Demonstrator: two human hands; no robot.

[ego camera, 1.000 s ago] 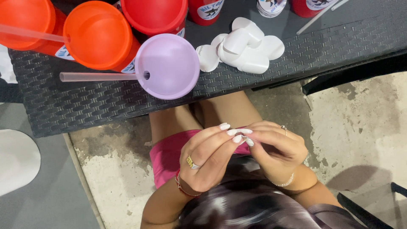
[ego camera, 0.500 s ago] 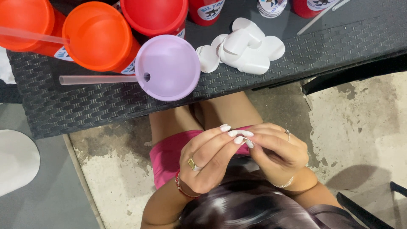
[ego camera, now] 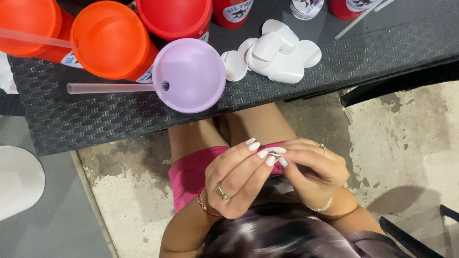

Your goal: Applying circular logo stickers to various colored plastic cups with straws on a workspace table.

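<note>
A dark woven surface (ego camera: 334,57) carries orange and red cups, a lilac lidded cup (ego camera: 191,74) with a straw, and a heap of white round stickers (ego camera: 279,52). Below its edge, over the lap, the left hand (ego camera: 236,179) and right hand (ego camera: 313,172) meet, fingertips pinched together on a small white piece (ego camera: 274,154), largely hidden and seemingly thin and flat. Peeling or separating so slight a piece is best done with the nail tips, gently, holding it steady.
</note>
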